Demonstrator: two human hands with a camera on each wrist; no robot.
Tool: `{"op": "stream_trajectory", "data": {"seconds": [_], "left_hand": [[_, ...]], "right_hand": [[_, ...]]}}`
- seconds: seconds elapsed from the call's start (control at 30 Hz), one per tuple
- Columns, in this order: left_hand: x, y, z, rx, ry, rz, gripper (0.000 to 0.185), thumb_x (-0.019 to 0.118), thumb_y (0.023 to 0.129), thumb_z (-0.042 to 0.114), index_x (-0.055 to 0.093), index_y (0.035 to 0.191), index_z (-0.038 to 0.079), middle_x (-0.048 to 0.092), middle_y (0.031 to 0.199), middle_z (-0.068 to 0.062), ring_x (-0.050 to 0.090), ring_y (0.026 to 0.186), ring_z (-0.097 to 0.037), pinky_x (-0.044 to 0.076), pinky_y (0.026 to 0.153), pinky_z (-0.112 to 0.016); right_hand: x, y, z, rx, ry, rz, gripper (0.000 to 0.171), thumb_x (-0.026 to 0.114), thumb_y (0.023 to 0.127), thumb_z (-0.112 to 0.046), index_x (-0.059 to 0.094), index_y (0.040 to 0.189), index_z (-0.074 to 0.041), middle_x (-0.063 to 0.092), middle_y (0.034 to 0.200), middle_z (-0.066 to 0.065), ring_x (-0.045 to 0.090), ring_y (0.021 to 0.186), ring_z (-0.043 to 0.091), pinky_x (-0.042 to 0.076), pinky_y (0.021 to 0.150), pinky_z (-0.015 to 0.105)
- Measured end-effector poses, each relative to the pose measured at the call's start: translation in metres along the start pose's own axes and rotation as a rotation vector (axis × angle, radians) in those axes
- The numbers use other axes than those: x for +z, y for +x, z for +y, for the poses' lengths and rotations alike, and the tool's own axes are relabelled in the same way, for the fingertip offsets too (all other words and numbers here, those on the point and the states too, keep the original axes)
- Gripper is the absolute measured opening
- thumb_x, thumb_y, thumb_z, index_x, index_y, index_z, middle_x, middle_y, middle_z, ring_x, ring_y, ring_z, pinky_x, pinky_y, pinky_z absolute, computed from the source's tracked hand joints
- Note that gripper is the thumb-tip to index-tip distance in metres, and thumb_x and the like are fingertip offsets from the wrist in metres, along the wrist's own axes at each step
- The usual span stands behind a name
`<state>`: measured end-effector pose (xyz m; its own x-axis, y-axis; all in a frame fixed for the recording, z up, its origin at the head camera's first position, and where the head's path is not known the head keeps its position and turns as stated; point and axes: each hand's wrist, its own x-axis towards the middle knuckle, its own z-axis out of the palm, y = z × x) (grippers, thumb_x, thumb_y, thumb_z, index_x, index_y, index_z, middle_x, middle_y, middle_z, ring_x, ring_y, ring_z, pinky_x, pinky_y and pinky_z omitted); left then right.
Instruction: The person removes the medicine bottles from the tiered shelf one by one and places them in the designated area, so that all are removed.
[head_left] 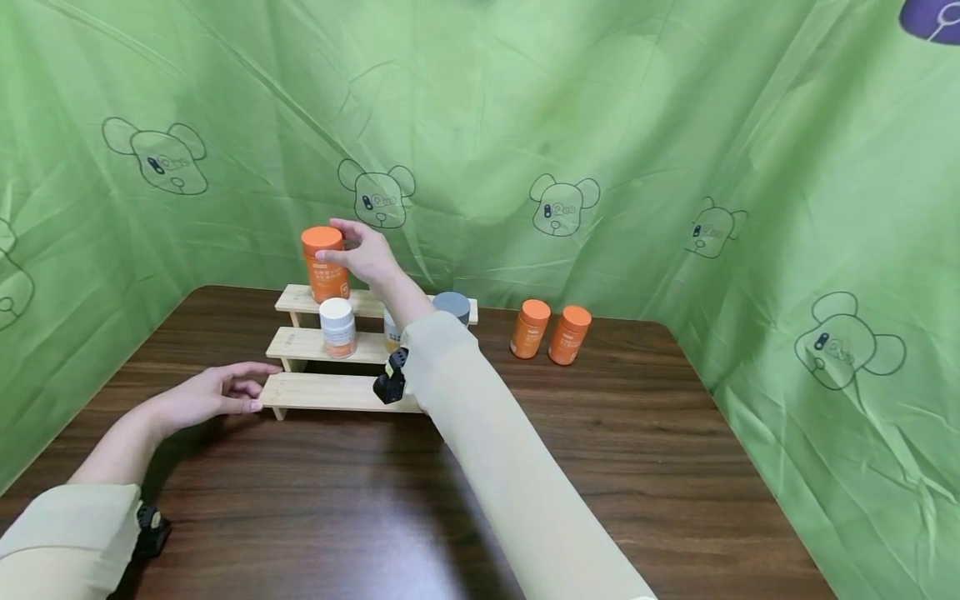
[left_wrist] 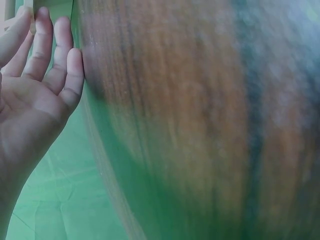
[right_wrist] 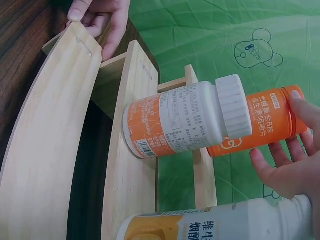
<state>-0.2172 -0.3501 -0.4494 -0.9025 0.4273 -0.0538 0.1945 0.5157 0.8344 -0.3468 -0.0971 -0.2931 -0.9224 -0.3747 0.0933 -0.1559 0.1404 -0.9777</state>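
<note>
On top step of wooden tiered rack (head_left: 300,390), orange bottle (head_left: 325,265) standing upright, right hand (head_left: 363,252) curling fingers round its cap end. Left hand (head_left: 213,396) resting flat on desk (head_left: 637,467), fingers straight, touching rack's lowest step. White-capped bottle (head_left: 338,327) sitting on middle step.

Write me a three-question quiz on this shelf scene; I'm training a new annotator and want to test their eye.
1. True or false: the right hand holds the orange bottle on the top step of the wooden riser.
2. How many orange bottles stand on the table to the right of the riser?
3. What does the left hand touch? A) the white-capped bottle B) the riser's bottom step C) the grey-lidded jar

Key: 1 true; 2 two; 3 B
</note>
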Motion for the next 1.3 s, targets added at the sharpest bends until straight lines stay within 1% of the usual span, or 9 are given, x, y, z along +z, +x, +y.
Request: {"op": "stream_trajectory", "data": {"seconds": [0.13,0.27,0.43,0.57,0.77,0.9,1.07,1.13,1.3], "left_hand": [[0.0,0.0,0.001,0.02,-0.007,-0.009,0.058,0.063,0.09,0.014,0.036,0.139,-0.003,0.064,0.1,-0.013,0.061,0.088,-0.007,0.046,0.074,-0.021],[0.0,0.0,0.001,0.036,-0.008,-0.012,0.058,0.063,0.09,0.013,0.036,0.139,-0.003,0.065,0.101,-0.012,0.062,0.089,-0.007,0.046,0.075,-0.02],[0.0,0.0,-0.001,0.023,-0.003,-0.013,0.059,0.063,0.09,0.015,0.037,0.14,-0.002,0.066,0.101,-0.011,0.062,0.09,-0.007,0.045,0.076,-0.02],[-0.001,0.0,-0.002,0.017,-0.004,-0.007,0.058,0.063,0.09,0.015,0.037,0.139,-0.001,0.066,0.1,-0.011,0.062,0.089,-0.007,0.045,0.075,-0.02],[-0.001,-0.001,-0.003,0.034,-0.01,-0.009,0.057,0.063,0.091,0.014,0.036,0.139,-0.002,0.065,0.1,-0.013,0.061,0.089,-0.007,0.046,0.074,-0.02],[-0.001,-0.002,-0.004,0.027,0.006,-0.006,0.058,0.063,0.091,0.014,0.037,0.14,-0.001,0.065,0.101,-0.015,0.062,0.089,-0.007,0.045,0.075,-0.02],[-0.001,-0.001,-0.003,0.032,-0.016,-0.01,0.057,0.062,0.09,0.013,0.037,0.139,-0.001,0.065,0.1,-0.019,0.062,0.088,-0.008,0.045,0.074,-0.021],[-0.001,-0.001,-0.004,0.038,-0.009,-0.01,0.057,0.062,0.091,0.013,0.037,0.139,-0.001,0.065,0.1,-0.018,0.062,0.089,-0.008,0.045,0.075,-0.02],[-0.001,0.001,-0.005,0.019,0.015,-0.002,0.058,0.063,0.09,0.016,0.037,0.14,0.001,0.066,0.101,-0.014,0.062,0.089,-0.007,0.044,0.076,-0.02]], "right_hand": [[0.0,-0.001,-0.001,0.007,-0.022,0.022,0.056,0.078,0.077,-0.013,0.058,0.128,-0.023,0.062,0.118,-0.007,0.058,0.103,0.009,0.047,0.086,0.028],[0.001,0.0,-0.001,0.001,-0.031,0.034,0.056,0.079,0.076,-0.012,0.059,0.127,-0.021,0.063,0.116,-0.006,0.058,0.102,0.009,0.047,0.084,0.027],[-0.002,0.0,-0.004,0.018,-0.011,0.04,0.056,0.079,0.075,-0.01,0.06,0.126,-0.022,0.063,0.118,-0.007,0.059,0.104,0.009,0.048,0.084,0.026],[-0.005,-0.001,-0.009,0.014,0.003,0.043,0.057,0.08,0.075,-0.009,0.06,0.126,-0.022,0.063,0.118,-0.007,0.059,0.102,0.01,0.05,0.081,0.028],[-0.01,-0.003,-0.017,0.041,-0.019,0.058,0.054,0.08,0.074,-0.013,0.061,0.123,-0.029,0.063,0.117,-0.011,0.059,0.102,0.007,0.05,0.078,0.031],[-0.015,-0.006,-0.024,0.038,-0.025,0.052,0.056,0.08,0.075,-0.013,0.061,0.125,-0.028,0.062,0.12,-0.012,0.058,0.104,0.007,0.05,0.078,0.031],[-0.024,-0.009,-0.032,0.035,-0.021,0.054,0.056,0.081,0.074,-0.012,0.061,0.124,-0.028,0.062,0.12,-0.013,0.058,0.104,0.006,0.05,0.078,0.031],[-0.028,-0.011,-0.036,0.035,-0.025,0.049,0.057,0.081,0.074,-0.012,0.061,0.124,-0.029,0.062,0.118,-0.013,0.058,0.103,0.005,0.05,0.078,0.031],[-0.038,-0.017,-0.045,0.028,-0.029,0.02,0.059,0.08,0.075,-0.012,0.059,0.127,-0.026,0.061,0.114,-0.013,0.058,0.1,0.005,0.051,0.079,0.031]]}}
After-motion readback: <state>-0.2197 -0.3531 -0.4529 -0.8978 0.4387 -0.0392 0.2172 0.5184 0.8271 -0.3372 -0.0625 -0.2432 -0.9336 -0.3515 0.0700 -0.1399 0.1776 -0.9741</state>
